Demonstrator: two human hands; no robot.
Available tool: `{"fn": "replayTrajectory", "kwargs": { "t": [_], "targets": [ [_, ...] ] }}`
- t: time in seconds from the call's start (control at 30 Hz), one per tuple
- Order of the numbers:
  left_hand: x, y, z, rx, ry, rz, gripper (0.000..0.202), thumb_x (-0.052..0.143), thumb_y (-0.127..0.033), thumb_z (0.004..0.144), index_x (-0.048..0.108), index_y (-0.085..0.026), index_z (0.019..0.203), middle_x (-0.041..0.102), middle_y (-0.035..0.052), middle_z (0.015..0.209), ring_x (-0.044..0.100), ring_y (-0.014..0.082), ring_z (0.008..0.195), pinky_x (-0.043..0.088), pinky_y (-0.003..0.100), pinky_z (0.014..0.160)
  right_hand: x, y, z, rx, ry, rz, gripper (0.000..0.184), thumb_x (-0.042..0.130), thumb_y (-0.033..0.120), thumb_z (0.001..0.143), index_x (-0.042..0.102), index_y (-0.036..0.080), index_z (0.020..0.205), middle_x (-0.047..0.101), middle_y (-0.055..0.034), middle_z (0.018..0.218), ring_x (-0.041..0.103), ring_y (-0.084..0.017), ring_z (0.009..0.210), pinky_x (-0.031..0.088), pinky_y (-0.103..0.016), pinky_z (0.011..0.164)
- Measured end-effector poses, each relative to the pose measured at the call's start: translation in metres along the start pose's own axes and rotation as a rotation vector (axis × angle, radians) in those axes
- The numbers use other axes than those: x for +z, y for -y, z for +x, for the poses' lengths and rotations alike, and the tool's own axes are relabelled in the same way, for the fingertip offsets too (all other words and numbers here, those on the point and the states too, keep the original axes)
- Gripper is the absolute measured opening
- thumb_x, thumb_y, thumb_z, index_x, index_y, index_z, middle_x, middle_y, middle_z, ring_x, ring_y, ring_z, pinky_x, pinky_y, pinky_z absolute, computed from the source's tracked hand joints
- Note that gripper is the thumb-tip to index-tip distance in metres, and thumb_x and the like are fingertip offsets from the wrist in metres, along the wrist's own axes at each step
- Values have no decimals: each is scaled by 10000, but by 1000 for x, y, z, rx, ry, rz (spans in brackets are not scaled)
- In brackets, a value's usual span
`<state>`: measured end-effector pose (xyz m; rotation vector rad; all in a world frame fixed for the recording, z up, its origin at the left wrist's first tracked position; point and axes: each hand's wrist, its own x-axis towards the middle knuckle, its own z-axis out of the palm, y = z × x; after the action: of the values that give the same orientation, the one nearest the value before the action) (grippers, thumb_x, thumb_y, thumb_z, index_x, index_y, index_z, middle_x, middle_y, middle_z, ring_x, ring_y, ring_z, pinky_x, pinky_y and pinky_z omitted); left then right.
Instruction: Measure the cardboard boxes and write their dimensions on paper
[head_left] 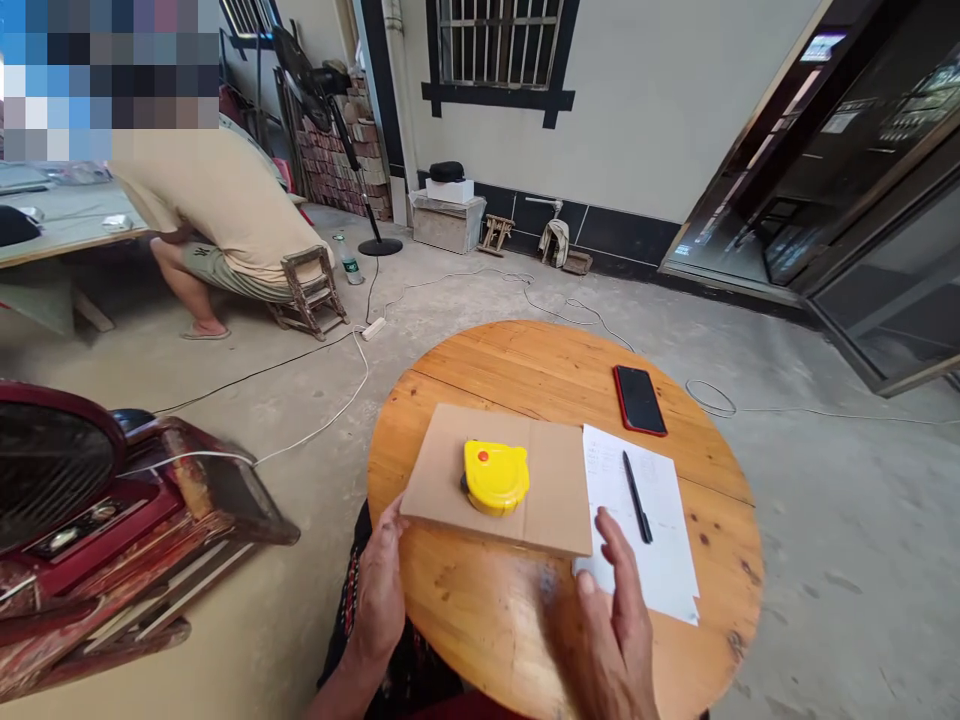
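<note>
A flat brown cardboard sheet (pixel 450 470) lies on a round wooden table (pixel 540 370), and a yellow tape measure (pixel 495 476) sits on the sheet. My left hand (pixel 380 590) rests at the table's near left edge, fingers stretched out, fingertips touching the cardboard's near left corner. My right hand (pixel 619 625) hovers over the table just below the cardboard's near right corner, fingers extended and apart, holding nothing. A white paper sheet (pixel 660 540) with a black pen (pixel 637 497) on it lies right of the cardboard. A red-cased phone (pixel 640 399) lies beyond the paper.
A dark red fan and wooden frames (pixel 97 500) lie on the concrete floor at left. A person in a beige shirt (pixel 217 215) sits on a small wooden stool (pixel 311 290) by a workbench (pixel 52 225). White cables (pixel 330 415) run across the floor. Glass doors (pixel 862 200) stand at right.
</note>
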<state>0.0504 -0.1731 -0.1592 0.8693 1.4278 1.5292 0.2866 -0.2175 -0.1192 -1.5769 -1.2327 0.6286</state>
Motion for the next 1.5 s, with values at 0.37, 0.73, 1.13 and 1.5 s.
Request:
{"fn": "replayTrajectory", "kwargs": {
  "t": [0.37,0.73,1.13,1.5],
  "targets": [
    [20,-58,42,-94,229,-18,620,595,-555,867,580,-161,1345,647,114,1326,575,314,1255,462,439,1061,46,88,80,-575,336,-478,828,757,458,750,441,188,1466,566,-209,1381,541,-433,1222,446,-616,956],
    [2,-47,11,34,277,213,639,550,-512,912,473,-177,1450,516,102,1483,462,292,1380,382,418,1150,-32,44,52,95,-280,710,467,629,488,847,637,266,1258,626,-75,1323,662,-295,1073,469,-541,1003],
    [-33,0,-3,89,217,295,629,612,-439,897,420,-222,1455,494,110,1500,486,261,1366,400,394,1132,-1,21,39,265,-180,880,463,537,474,919,566,333,1360,653,-55,1336,670,-279,1119,590,-433,834],
    [-28,-9,-1,133,23,320,606,683,-427,816,506,-211,1354,611,101,1312,563,271,1239,420,409,1092,-43,17,34,343,-101,972,582,656,597,750,684,229,1200,707,-147,1140,704,-325,869,565,-465,681]
  ]
}}
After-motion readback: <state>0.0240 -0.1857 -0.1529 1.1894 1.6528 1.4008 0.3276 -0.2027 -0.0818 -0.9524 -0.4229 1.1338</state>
